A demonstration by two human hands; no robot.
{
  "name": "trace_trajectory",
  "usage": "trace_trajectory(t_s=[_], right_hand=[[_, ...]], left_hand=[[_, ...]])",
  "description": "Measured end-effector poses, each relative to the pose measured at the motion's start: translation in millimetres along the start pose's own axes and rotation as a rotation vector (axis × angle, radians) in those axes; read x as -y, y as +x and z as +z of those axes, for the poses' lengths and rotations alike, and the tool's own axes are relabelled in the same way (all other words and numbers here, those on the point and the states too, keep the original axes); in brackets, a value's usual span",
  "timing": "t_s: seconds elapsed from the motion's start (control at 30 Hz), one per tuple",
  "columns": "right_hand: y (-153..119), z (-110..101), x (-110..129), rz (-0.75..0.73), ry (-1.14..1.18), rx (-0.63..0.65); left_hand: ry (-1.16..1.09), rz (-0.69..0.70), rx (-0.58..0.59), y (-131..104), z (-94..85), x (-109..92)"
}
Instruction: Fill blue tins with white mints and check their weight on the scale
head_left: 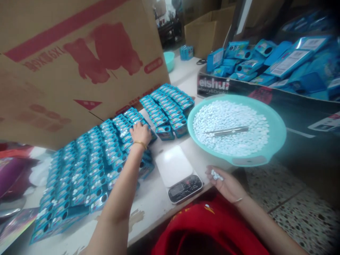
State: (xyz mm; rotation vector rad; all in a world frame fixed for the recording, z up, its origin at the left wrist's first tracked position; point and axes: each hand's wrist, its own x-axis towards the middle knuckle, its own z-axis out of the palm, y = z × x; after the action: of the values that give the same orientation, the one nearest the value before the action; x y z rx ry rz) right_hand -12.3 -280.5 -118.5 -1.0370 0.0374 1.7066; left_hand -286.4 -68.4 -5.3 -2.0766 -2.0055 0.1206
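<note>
My left hand [140,134] reaches over the rows of small blue boxes [98,152], its fingers bent down at the box tops. What the fingertips pinch, if anything, is hidden. Small white tablets [77,177] lie on top of many boxes. Below the bowl's near edge, my right hand [228,186] is turned palm up, with a small heap of white tablets [217,175] cupped at its fingers. Between the hands sits a white digital scale [175,166] with a black panel, nothing on its plate.
A turquoise bowl [276,131] of white tablets, with a metal tube-like tool [231,131] on them, stands right. Behind it a black printed carton [239,90] holds blue packets [289,60]. A large brown carton [79,71] walls the left back. Scissors [202,61] lie farther off.
</note>
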Motion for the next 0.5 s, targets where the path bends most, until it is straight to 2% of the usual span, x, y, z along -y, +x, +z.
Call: trace_trajectory(t_s=[0.13,0.2,0.27,0.37,0.43,0.5], right_hand=[[0,0,-1,-0.029,-0.013,0.026],[-1,0,-1,-0.038,-0.023,0.034],[-1,1,0,-0.045,-0.037,0.041],[-1,1,1,-0.056,-0.052,0.049],[-1,1,1,-0.056,-0.055,0.046],[-1,1,1,-0.053,-0.057,0.042]], left_hand=[[-0.014,0.051,-0.009,-1,12.6,1],[-0.040,0.087,-0.056,-7,9.5,2],[-0.064,0.127,-0.114,-18,-4.2,4],[-0.070,0.221,-0.162,-45,-38.8,3],[-0.070,0.304,-0.126,-67,-60.9,-3],[-0.079,0.392,-0.038,-90,-73.8,-14]])
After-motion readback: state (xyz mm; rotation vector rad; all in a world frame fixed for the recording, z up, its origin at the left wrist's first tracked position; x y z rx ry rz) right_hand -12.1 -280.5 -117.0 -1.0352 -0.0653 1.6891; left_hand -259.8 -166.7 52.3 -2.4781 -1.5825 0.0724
